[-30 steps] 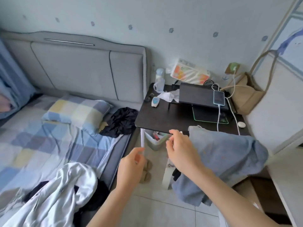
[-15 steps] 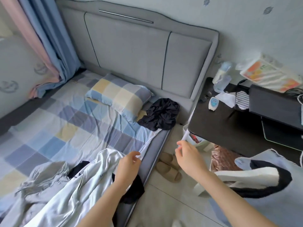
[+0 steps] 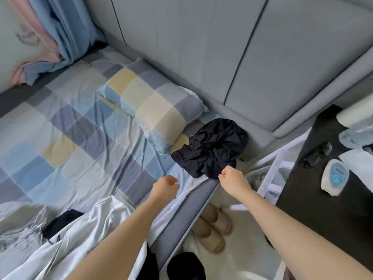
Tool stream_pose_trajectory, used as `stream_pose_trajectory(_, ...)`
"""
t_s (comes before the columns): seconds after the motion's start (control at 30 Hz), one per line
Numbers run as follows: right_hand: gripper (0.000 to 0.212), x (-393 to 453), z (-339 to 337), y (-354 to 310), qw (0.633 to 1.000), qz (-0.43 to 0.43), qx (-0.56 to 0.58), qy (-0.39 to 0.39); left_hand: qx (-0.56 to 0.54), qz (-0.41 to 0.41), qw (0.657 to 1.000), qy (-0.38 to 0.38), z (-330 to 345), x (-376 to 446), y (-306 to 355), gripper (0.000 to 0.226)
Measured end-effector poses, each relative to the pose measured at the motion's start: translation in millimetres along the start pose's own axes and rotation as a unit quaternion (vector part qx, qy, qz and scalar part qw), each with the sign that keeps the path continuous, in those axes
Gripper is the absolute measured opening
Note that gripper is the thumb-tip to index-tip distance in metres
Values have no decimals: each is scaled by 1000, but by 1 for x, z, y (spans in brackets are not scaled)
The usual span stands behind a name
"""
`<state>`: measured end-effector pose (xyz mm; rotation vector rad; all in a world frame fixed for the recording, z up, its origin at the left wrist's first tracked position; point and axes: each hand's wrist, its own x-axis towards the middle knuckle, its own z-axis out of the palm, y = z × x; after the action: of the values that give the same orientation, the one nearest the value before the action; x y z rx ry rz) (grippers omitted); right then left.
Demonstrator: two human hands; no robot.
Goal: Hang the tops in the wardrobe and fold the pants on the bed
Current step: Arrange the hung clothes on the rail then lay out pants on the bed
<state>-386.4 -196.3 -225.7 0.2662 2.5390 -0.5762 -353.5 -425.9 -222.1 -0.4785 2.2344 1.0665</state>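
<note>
A crumpled black garment (image 3: pixel 212 146) lies on the bed's right corner, beside the checked pillow (image 3: pixel 153 104). My right hand (image 3: pixel 232 177) is at its near hem with fingers curled; whether it pinches the cloth is hidden. My left hand (image 3: pixel 164 185) hovers over the checked sheet (image 3: pixel 60 138) with fingers curled, holding nothing. A white top (image 3: pixel 84 235) lies rumpled at the near bed edge under my left forearm. Another dark garment (image 3: pixel 60 221) shows beneath it, and a grey garment (image 3: pixel 18 231) lies to its left.
The grey padded headboard (image 3: pixel 201 47) stands behind the pillow. A dark bedside table (image 3: pixel 323 199) with white legs, a small white device (image 3: pixel 335 176) and a bottle is on the right. Beige slippers (image 3: pixel 212 229) sit on the floor by the bed. Curtains (image 3: pixel 60 31) hang far left.
My view swung left and down from the table toward the bed. Both hands reached forward; the right one moved from above the floor up to the black garment's hem.
</note>
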Motion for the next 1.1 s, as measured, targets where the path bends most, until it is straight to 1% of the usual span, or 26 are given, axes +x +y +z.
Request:
stream_pose_trajectory(0.03, 18, 33, 7, 2, 1000, 5, -5, -8, -1, -11, 1000, -7, 9, 30, 5, 8)
stream_pose_trajectory(0.07, 18, 59, 14, 4, 1000, 5, -11, -14, 4, -17, 1000, -15, 18, 54, 7, 8)
stream_pose_trajectory(0.13, 18, 109, 35, 10, 999, -2, -29, -39, 32, -28, 998, -36, 40, 104, 6, 18)
stream_pose_trajectory(0.23, 17, 166, 71, 22, 994, -6, -65, -89, 144, -13, 986, -79, 73, 167, -8, 26)
stream_pose_trajectory(0.33, 24, 204, 106, 37, 982, -22, -119, -144, 286, 41, 950, -117, 103, 213, -27, 33)
stream_pose_trajectory(0.4, 27, 223, 129, 47, 971, -37, -152, -179, 351, 76, 924, -132, 124, 238, -39, 35)
stream_pose_trajectory(0.47, 27, 235, 148, 57, 964, -28, -153, -215, 405, 103, 897, -145, 144, 253, -46, 38)
stream_pose_trajectory(0.57, 41, 245, 165, 76, 959, -9, -144, -246, 471, 113, 862, -150, 168, 266, -51, 41)
stream_pose_trajectory(0.63, 48, 250, 170, 85, 958, 1, -137, -253, 482, 100, 855, -162, 178, 271, -55, 45)
stream_pose_trajectory(0.67, 47, 253, 172, 88, 961, 4, -126, -245, 484, 92, 854, -169, 180, 274, -56, 49)
stream_pose_trajectory(0.73, 42, 255, 170, 90, 977, 24, -64, -202, 480, 80, 857, -172, 183, 279, -58, 60)
stream_pose_trajectory(0.8, 35, 255, 161, 88, 989, 57, 23, -138, 468, 90, 866, -152, 181, 281, -58, 62)
stream_pose_trajectory(0.9, 19, 251, 139, 83, 989, 91, 105, -40, 436, 141, 884, -94, 172, 274, -53, 40)
stream_pose_trajectory(0.97, 20, 244, 122, 78, 988, 102, 118, 8, 375, 156, 911, -69, 159, 264, -47, 26)
stream_pose_trajectory(1.03, 24, 234, 106, 74, 987, 101, 122, 37, 276, 137, 950, -41, 139, 251, -38, 13)
stream_pose_trajectory(1.07, 25, 226, 95, 69, 986, 99, 126, 52, 233, 122, 964, -30, 125, 242, -32, 12)
stream_pose_trajectory(1.1, 26, 219, 86, 66, 984, 100, 132, 65, 199, 109, 974, -27, 114, 234, -30, 16)
